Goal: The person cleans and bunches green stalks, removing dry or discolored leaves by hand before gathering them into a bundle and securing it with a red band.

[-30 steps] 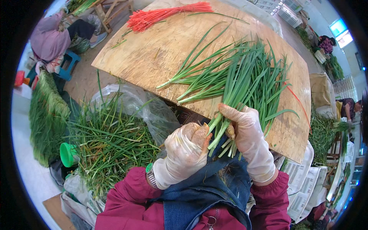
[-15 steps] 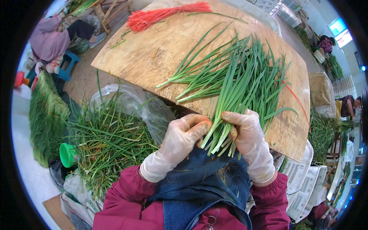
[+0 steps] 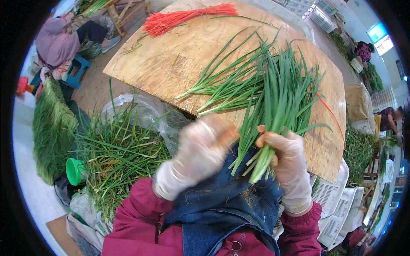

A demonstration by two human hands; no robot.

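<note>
My right hand (image 3: pixel 284 155), in a thin whitish glove with bare fingertips, is closed round the pale stem ends of a bunch of garlic chives (image 3: pixel 277 102). The long flat leaves spread away over the wooden board, and the stem ends overhang its near edge above my lap. To the left, my gloved left hand (image 3: pixel 203 147) is smeared by motion, beside the bunch and apart from its stems. What its fingers hold, if anything, cannot be made out. A few separate garlic chives (image 3: pixel 222 91) lie on the board left of the bunch.
Red ties (image 3: pixel 188 18) lie in a bundle at the wooden board's (image 3: pixel 158 64) far edge; one loose red tie (image 3: pixel 331 112) is at right. A heap of greens (image 3: pixel 124 158) on clear plastic stands at left, near a green tub (image 3: pixel 74 171). A person (image 3: pixel 57 40) sits far left.
My left hand has drawn away from the stems, up and to the left. My right hand has shifted slightly right and down, and its bunch now stands more upright.
</note>
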